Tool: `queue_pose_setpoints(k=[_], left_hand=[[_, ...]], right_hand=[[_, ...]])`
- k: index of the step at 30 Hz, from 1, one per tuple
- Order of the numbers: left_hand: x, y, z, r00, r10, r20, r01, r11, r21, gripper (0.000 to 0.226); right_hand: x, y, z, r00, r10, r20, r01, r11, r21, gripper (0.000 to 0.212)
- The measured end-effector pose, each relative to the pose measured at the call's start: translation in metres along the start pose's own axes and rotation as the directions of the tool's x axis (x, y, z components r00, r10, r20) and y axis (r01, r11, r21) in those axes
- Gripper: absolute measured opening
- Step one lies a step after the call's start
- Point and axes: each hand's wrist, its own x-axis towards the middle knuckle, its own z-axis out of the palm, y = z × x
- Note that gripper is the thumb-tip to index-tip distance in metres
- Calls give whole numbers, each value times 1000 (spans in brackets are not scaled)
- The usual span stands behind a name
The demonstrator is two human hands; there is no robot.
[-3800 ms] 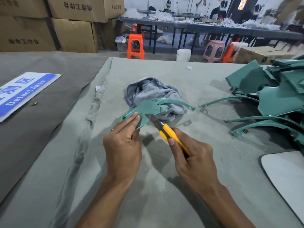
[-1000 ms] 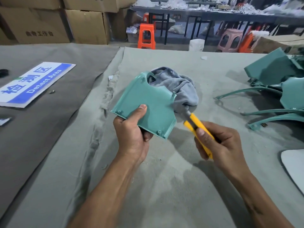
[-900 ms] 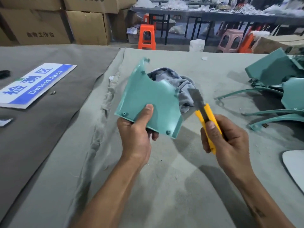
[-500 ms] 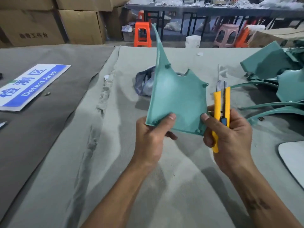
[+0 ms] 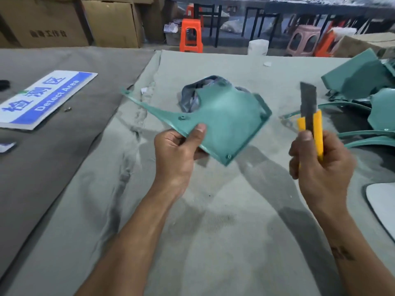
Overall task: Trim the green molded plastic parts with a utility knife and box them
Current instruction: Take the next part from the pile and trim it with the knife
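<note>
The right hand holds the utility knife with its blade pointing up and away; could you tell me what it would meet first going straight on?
Probably nothing close: above the right hand, the utility knife points into free air, clear of the green part. Depth is unclear.

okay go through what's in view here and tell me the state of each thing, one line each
Left hand: grips the green part by its near edge.
Green part: held off the table, tilted, thin tip pointing left.
Right hand: grips the knife.
Knife: upright, blade extended, apart from the part.
Rag: crumpled on the table behind the part.
Parts pile: heaped at the right.
Sign: lying flat.
</note>
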Motion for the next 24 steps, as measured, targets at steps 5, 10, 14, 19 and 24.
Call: queue_pose_setpoints(k=[5, 10, 14, 19, 24], left_hand=[[7, 9, -1, 982, -94, -161, 49, 963, -264, 19], [7, 9, 2, 975, -141, -171, 85, 949, -303, 12], [4, 8, 4, 976, -143, -164, 94, 958, -272, 20], [3, 8, 4, 981, -124, -146, 90, 971, -220, 29], [0, 7, 7, 983, -125, -137, 96, 974, -203, 24]], right_hand=[[-11, -15, 7, 896, -165, 411, 198, 979, -39, 21], [-18, -12, 18, 842, -61, 536, 86, 996, -22, 14], [-15, -9, 14, 851, -58, 522, 84, 996, -26, 15], [-7, -6, 10, 972, -26, 233, 67, 983, -170, 24], [-6, -9, -5, 907, -65, 416, 56, 998, 35, 23]])
